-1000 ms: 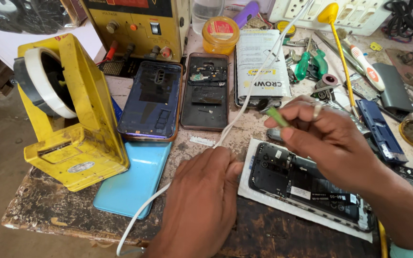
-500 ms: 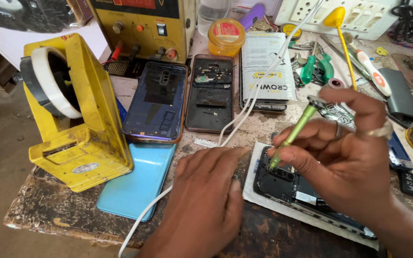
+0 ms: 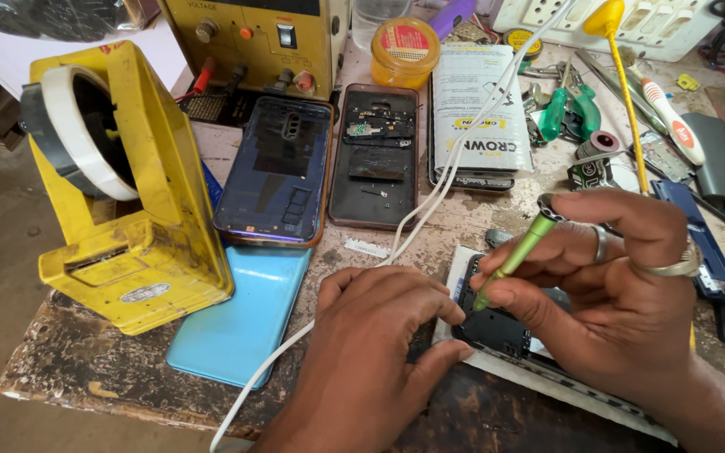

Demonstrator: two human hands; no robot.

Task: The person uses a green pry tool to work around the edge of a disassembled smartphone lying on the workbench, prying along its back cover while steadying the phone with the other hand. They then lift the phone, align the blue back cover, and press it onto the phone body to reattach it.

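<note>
Your right hand (image 3: 623, 294) pinches a green screwdriver (image 3: 515, 254), tip down on the opened phone (image 3: 497, 329) at lower centre-right; your left hand (image 3: 371, 344) lies flat, fingers half spread, pressing that phone's left edge and gripping nothing. A white printed packet (image 3: 476, 109) sits top centre beside an orange-lidded jar (image 3: 404, 52), contents not visible. A white cable (image 3: 430, 201) runs diagonally past your left hand; a yellow tape dispenser (image 3: 119, 201) fills the left.

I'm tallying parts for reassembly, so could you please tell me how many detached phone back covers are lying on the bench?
2: a dark blue back cover beside the yellow tape dispenser, and a light blue cover just below it. More may be hidden under the hands.
</note>
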